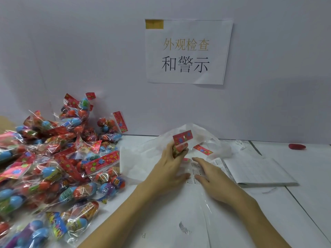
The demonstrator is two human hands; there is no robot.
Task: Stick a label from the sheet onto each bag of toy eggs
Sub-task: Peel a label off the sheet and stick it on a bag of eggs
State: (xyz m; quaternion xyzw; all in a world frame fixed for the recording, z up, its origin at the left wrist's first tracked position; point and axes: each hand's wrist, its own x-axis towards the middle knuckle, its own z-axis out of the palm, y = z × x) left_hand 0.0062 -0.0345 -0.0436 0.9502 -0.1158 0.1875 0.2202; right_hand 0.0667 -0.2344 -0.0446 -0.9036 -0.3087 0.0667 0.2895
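My left hand grips a bag of toy eggs by its top, its red flowered header card standing upright above my fingers. My right hand lies with straight fingers on the label sheet, fingertips touching the small printed labels. A big pile of toy egg bags with red headers and blue and orange eggs fills the left side of the table.
A large clear plastic bag lies crumpled behind my hands, with another red header showing inside it. A stack of white sheets lies to the right. A red object sits far right by the wall. A paper sign hangs above.
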